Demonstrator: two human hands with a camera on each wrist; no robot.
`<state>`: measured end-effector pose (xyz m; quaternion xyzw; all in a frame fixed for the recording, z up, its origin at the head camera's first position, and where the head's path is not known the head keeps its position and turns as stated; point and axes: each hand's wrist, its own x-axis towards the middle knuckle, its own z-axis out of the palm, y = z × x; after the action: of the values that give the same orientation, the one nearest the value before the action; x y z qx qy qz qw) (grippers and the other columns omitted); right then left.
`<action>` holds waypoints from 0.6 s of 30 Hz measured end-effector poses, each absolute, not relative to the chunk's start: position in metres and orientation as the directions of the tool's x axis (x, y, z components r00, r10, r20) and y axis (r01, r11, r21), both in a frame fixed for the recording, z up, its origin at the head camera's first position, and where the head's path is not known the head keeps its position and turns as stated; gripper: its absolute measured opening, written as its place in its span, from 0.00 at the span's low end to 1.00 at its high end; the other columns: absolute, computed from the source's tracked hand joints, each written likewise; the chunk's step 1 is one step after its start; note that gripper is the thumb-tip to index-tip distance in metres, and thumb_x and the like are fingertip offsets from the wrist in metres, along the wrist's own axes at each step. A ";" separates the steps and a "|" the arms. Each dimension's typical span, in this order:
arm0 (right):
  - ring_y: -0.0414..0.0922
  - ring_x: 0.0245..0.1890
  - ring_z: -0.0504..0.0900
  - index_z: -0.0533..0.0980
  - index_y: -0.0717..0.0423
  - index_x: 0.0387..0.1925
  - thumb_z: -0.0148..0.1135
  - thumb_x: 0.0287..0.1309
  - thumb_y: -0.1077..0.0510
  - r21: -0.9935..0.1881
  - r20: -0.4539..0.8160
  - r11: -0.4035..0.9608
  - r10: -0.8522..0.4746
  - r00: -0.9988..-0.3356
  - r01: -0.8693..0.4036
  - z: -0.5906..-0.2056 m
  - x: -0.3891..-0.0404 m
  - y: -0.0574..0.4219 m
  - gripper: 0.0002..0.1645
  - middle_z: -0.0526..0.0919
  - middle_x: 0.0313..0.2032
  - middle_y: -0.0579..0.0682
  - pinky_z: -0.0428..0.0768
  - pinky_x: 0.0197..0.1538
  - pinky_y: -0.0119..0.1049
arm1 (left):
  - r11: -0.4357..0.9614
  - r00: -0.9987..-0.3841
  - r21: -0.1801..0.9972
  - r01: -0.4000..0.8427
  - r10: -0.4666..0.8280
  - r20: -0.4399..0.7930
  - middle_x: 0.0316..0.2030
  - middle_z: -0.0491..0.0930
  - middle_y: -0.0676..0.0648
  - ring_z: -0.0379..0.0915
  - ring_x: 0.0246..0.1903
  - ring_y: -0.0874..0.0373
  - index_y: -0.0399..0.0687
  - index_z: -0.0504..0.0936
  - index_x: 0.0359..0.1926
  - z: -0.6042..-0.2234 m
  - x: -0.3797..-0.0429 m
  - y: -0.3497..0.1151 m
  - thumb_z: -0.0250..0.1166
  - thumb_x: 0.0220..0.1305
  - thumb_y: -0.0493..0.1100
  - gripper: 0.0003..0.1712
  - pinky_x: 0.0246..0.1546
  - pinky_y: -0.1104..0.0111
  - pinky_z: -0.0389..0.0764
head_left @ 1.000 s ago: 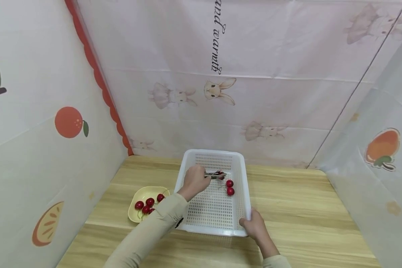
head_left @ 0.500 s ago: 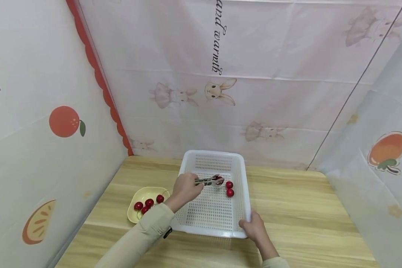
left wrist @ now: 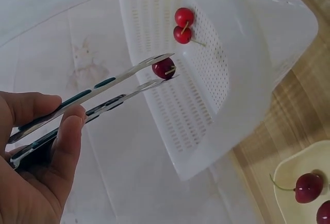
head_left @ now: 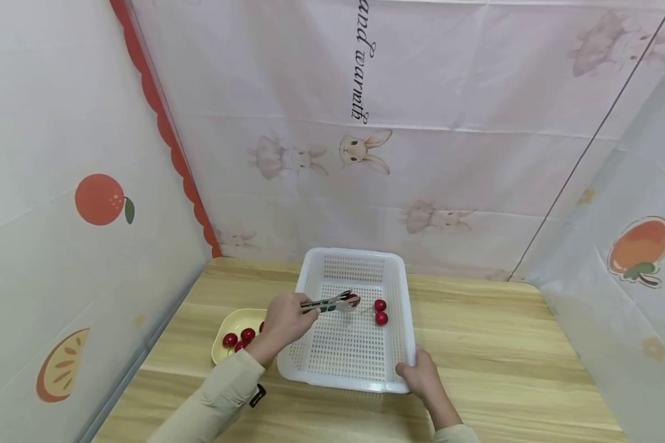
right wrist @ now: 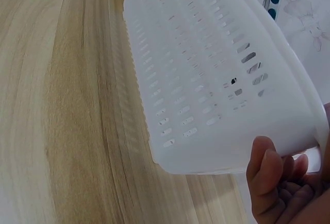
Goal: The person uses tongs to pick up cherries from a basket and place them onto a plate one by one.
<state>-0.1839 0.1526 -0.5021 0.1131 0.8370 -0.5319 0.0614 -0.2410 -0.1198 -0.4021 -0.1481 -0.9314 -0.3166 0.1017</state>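
My left hand (head_left: 287, 317) grips metal tongs (left wrist: 98, 92) with dark green inlays. Between the tong tips is a dark red cherry (left wrist: 164, 68), held over the white perforated plastic basket (head_left: 346, 381). Two more cherries (head_left: 380, 312) lie together on the basket floor toward its right side. At the near right corner, my right hand (head_left: 421, 372) holds the basket's rim, its thumb over the edge. Left of the basket sits a pale yellow dish (head_left: 217, 352) with several cherries (head_left: 238, 339), partly hidden by my left hand and sleeve.
A light wood table (head_left: 487, 344) carries the basket and dish. Printed cloth walls (head_left: 310, 209) with rabbits and fruit stand close behind the basket and along both sides.
My left hand has drawn back left and toward me, carrying the cherry in the tongs away from the two cherries in the basket. The right hand stays on the rim.
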 end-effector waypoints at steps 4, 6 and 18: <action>0.55 0.32 0.80 0.61 0.79 0.57 0.55 0.45 0.70 -0.870 -0.236 0.414 0.130 -0.963 0.269 -0.501 -0.184 0.152 0.34 0.75 0.41 0.71 0.79 0.24 0.42 | 0.765 -0.939 0.556 0.326 0.192 0.286 0.11 0.68 0.58 0.60 0.11 0.64 0.44 0.82 0.23 -0.400 -0.237 -0.128 0.67 0.50 0.41 0.05 0.12 0.71 0.61; 0.55 0.32 0.80 0.60 0.79 0.57 0.55 0.45 0.70 -0.868 -0.238 0.416 0.131 -0.962 0.271 -0.500 -0.184 0.152 0.34 0.75 0.41 0.71 0.79 0.24 0.42 | 0.767 -0.944 0.562 0.308 0.174 0.280 0.12 0.68 0.57 0.60 0.11 0.63 0.45 0.82 0.22 -0.399 -0.237 -0.132 0.67 0.49 0.41 0.05 0.13 0.71 0.61; 0.58 0.34 0.79 0.62 0.80 0.54 0.55 0.44 0.70 -0.872 -0.219 0.417 0.132 -0.967 0.254 -0.499 -0.183 0.152 0.32 0.75 0.40 0.71 0.80 0.28 0.45 | 0.730 -0.964 0.642 0.236 0.093 0.250 0.15 0.74 0.56 0.59 0.10 0.63 0.43 0.84 0.27 -0.394 -0.228 -0.152 0.68 0.49 0.40 0.04 0.10 0.71 0.59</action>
<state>-0.1834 0.1518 -0.4993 0.1151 0.8398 -0.5273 0.0579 -0.2282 -0.1516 -0.3939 -0.0890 -0.9245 -0.3567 0.1007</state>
